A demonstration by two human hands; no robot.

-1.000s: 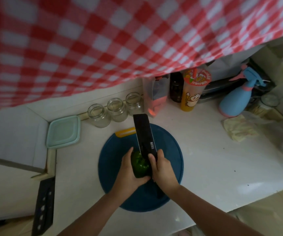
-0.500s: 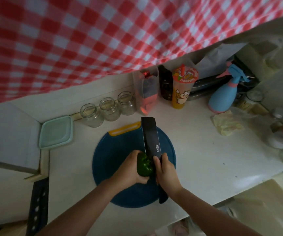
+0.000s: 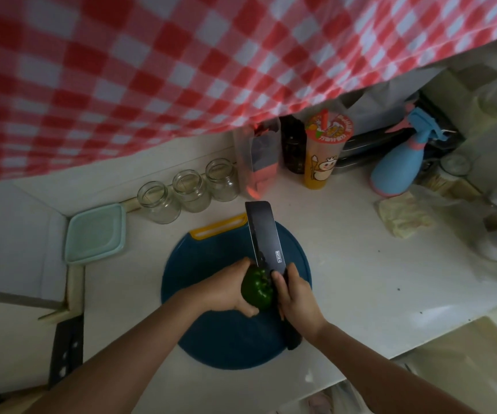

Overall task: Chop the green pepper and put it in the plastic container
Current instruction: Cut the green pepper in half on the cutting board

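A dark green pepper (image 3: 257,288) lies on the round blue cutting board (image 3: 226,339) in the middle of the white counter. My left hand (image 3: 226,291) grips the pepper from its left side. My right hand (image 3: 296,297) is curled round the handle of a black cleaver (image 3: 266,237), whose broad blade points away from me and sits against the pepper's right side. The pale green plastic container (image 3: 95,233) with its lid on rests at the counter's far left corner.
Three glass jars (image 3: 192,189) stand behind the board. Further right are a clear bag (image 3: 257,162), a dark bottle (image 3: 293,150), a printed drink cup (image 3: 325,153), a blue spray bottle (image 3: 399,162) and a yellow cloth (image 3: 402,215). A red checked cloth (image 3: 181,70) hangs overhead.
The cleaver blade has come lower and closer against the pepper's right side. My left hand keeps its hold on the pepper. The camera view has shifted slightly.
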